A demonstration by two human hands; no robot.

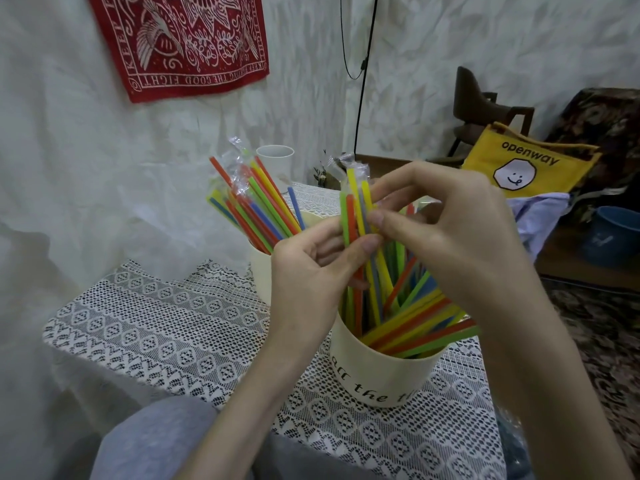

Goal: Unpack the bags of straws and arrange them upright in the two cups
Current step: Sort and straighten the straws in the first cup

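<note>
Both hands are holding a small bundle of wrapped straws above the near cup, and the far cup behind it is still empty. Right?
Not quite. In the head view the far cup already holds many straws. The rest stands: left hand and right hand hold the wrapped straws above the near cup.

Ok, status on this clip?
Left hand and right hand both pinch a wrapped straw bundle over the near cup. Far cup filled. Nothing obstructing.

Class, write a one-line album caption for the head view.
Both hands, left and right, pinch a wrapped straw bundle above the near cream cup.
</note>
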